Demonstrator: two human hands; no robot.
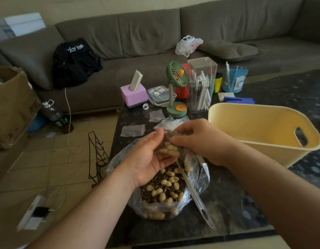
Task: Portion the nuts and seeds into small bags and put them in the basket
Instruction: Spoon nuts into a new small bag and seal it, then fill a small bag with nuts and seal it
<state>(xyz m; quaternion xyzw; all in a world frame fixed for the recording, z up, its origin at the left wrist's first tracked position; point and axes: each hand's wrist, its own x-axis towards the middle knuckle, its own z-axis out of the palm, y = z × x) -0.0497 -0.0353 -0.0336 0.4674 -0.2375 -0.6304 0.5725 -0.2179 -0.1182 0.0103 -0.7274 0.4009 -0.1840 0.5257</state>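
- We hold a small clear zip bag (169,147), part-filled with peanuts, above the big open bag of peanuts and striped sunflower seeds (164,187) at the near edge of the dark speckled table (227,203).
- Our left hand (148,159) cradles the small bag from below, fingers curled round it; our right hand (197,141) pinches its top edge, by the look of it to press the seal.
- A translucent plastic scoop (197,196) lies with its bowl in the large bag, its long flat handle slanting out towards us.
- To do this well, we judge: keep the small bag upright over the big one so strays fall back, clear shells from the zip track, then run thumb and finger along the whole strip.
- The film is thin, crinkled and glossy; the peanuts are pale, ridged and waisted, the seeds slim and dark.
- The pale yellow plastic basket (260,123), smooth-walled with an oval handle hole, stands just right of our hands; no bags show in the part of it we see.
- Empty flat zip bags (133,130) lie beyond, then a green desk fan (177,81) and a clear pen box (201,85).
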